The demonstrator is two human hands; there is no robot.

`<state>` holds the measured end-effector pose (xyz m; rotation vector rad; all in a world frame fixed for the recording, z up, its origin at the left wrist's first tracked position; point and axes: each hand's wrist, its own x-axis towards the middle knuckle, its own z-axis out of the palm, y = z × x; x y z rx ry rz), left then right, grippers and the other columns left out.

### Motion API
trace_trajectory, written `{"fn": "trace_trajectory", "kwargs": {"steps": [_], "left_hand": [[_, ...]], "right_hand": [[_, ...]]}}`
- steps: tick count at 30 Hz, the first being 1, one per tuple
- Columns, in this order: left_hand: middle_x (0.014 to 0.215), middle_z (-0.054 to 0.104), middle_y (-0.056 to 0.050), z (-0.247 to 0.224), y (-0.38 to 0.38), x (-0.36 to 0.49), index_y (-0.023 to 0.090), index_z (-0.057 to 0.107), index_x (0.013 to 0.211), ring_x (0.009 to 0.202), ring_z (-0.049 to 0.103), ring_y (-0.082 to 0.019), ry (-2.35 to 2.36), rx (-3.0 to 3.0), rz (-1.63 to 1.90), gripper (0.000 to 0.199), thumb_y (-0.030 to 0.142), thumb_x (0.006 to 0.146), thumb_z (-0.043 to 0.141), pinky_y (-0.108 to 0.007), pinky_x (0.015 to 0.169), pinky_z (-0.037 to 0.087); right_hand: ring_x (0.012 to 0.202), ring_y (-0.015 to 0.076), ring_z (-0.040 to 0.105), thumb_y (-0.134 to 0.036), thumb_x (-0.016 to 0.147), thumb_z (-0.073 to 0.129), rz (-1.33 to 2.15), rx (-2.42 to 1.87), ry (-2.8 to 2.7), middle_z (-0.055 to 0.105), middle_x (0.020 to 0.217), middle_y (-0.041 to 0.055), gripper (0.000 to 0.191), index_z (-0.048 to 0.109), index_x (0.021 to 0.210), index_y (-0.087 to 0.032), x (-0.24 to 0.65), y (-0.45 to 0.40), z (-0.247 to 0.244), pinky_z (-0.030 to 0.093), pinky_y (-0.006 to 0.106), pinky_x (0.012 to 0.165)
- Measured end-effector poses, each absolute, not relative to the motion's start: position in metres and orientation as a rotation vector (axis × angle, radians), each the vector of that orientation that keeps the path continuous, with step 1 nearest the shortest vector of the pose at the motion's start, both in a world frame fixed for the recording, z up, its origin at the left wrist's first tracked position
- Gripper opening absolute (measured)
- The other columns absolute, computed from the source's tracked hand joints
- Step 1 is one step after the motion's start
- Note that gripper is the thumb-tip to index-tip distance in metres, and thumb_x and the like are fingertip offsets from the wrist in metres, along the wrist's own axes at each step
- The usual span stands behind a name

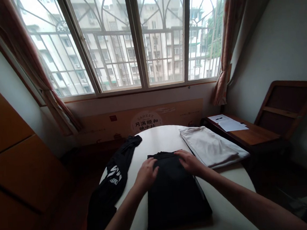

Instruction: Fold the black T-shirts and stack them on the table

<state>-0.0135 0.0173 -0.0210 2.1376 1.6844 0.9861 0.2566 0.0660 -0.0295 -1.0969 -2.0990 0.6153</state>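
A black garment [176, 195], folded into a neat rectangle, lies flat on a round white table [158, 136]. My left hand [147, 172] rests at its upper left edge, thumb apart from the fingers. At the upper right corner, my right hand [189, 162] touches the cloth with fingers stretched out. Neither hand grips anything. To the left, a black garment with white lettering [117, 168] lies loosely and hangs over the table's edge. A folded white cloth [211, 145] lies to the right, beyond my right hand.
Right of the table stands a wooden chair [268, 135] with papers [231, 124] and a pen on its seat. A printed cardboard panel [111, 124] leans below the barred window [161, 57]. A brown cabinet [11, 149] is at left, and curtains [222, 84] flank the window.
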Motion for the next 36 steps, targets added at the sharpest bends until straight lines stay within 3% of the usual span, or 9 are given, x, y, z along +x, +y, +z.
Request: {"fn": "trace_trajectory", "kwargs": {"steps": [3,7,12,20,26,36], "left_hand": [[0.15,0.053,-0.015,-0.051,-0.024,-0.004,0.019,0.06,0.137,0.141,0.046,-0.035,1.597,2.442,0.525,0.051,0.029,0.087,0.062,-0.055,0.117,0.038],[0.16,0.04,-0.014,-0.074,-0.052,0.002,0.019,0.047,0.15,0.148,0.035,-0.033,1.612,2.495,0.297,0.059,0.038,0.094,0.055,-0.057,0.12,0.032],[0.163,0.031,-0.013,-0.063,-0.053,0.006,0.018,0.04,0.154,0.152,0.026,-0.032,1.628,2.47,0.189,0.063,0.041,0.097,0.051,-0.056,0.123,0.025],[0.166,0.023,-0.011,-0.058,-0.073,0.021,0.024,0.03,0.159,0.154,0.021,-0.033,1.278,2.605,0.115,0.072,0.047,0.095,0.054,-0.058,0.123,0.022],[0.164,0.026,-0.011,-0.057,-0.075,0.025,0.024,0.033,0.158,0.153,0.022,-0.034,1.296,2.554,0.072,0.069,0.054,0.097,0.048,-0.061,0.123,0.017],[0.165,0.02,-0.014,-0.053,-0.08,0.028,0.024,0.025,0.16,0.154,0.016,-0.037,1.281,2.58,0.023,0.074,0.056,0.097,0.048,-0.065,0.122,0.016]], "right_hand": [[0.144,0.0284,0.042,-0.019,0.094,0.048,0.598,-0.968,-2.437,0.051,0.152,0.0127,0.051,0.056,0.144,-0.018,0.246,0.027,-0.045,0.034,0.046,0.121],[0.151,0.0334,0.028,-0.036,0.096,0.053,0.543,-1.055,-2.672,0.036,0.161,0.0124,0.062,0.041,0.155,-0.02,0.236,0.007,-0.059,0.019,0.056,0.124],[0.154,0.0324,0.02,-0.049,0.1,0.043,0.473,-1.264,-2.673,0.027,0.164,0.0111,0.065,0.035,0.157,-0.018,0.236,0.03,-0.06,0.015,0.055,0.125],[0.153,0.0358,0.019,-0.045,0.102,0.038,0.414,-1.465,-2.632,0.026,0.165,0.0147,0.064,0.036,0.156,-0.012,0.225,0.056,-0.046,0.013,0.054,0.124],[0.155,0.0327,0.016,-0.048,0.103,0.033,0.469,-1.242,-2.649,0.025,0.166,0.0104,0.062,0.033,0.158,-0.02,0.209,0.034,-0.037,0.012,0.055,0.124],[0.155,0.0365,0.012,-0.053,0.102,0.035,0.47,-1.275,-2.723,0.021,0.167,0.0089,0.059,0.033,0.157,-0.033,0.195,0.071,-0.054,0.004,0.064,0.12]]}}
